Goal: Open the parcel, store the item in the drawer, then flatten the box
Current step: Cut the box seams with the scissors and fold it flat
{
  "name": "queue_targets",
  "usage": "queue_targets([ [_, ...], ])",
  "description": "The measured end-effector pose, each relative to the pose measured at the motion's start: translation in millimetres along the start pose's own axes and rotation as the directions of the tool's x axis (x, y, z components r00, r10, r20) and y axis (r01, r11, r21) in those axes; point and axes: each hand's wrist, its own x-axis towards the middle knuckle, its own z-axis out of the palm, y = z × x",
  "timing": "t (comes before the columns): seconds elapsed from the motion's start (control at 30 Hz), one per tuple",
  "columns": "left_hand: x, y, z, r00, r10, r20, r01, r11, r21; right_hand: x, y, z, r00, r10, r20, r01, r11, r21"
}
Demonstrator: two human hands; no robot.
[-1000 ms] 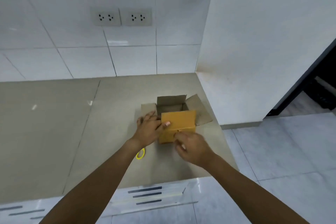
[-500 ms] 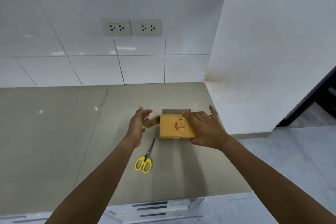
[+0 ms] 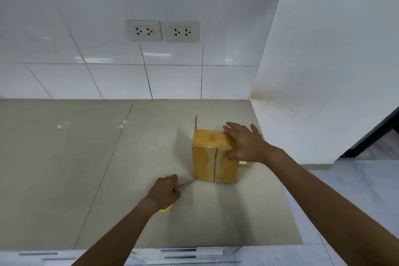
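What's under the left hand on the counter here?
Scissors: the metal blades stick out toward the cardboard box, and a bit of yellow handle shows below the left hand. The hand covers the rest of the handles.

Bright even light, soft shadows, wide-angle edge distortion

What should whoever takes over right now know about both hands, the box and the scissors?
Left hand: grips the scissors, blades pointing at the near bottom corner of the cardboard box.
Right hand: holds the cardboard box at its top right, steadying it on the counter.
Done: a flap stands open at the back.
Left: near-face flaps are closed along the centre seam; cardboard box not flattened. Item not in view.
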Motion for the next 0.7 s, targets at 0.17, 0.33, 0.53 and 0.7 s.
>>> queue_targets([
  [0.17, -28, -5, -24, 0.923, 0.233, -0.306, -0.233, 0.972, 0.035, -2, -3, 15, 0.978, -0.084, -0.189, 0.103, 0.990, 0.094],
  [0.33, -33, 17, -67, 0.819, 0.312, -0.482, -0.310, 0.947, 0.086, -2, -7, 19, 0.974, -0.037, -0.224, 0.086, 0.973, 0.216],
  [0.53, -7, 45, -97, 0.824, 0.362, -0.436, -0.368, 0.927, 0.074, -3, -8, 18, 0.978, -0.011, -0.208, 0.069, 0.960, 0.272],
  [0.7, 5, 48, -110, 0.813, 0.458, -0.360, -0.445, 0.887, 0.124, -6, -7, 18, 0.978, 0.000, -0.207, 0.058, 0.960, 0.274],
])
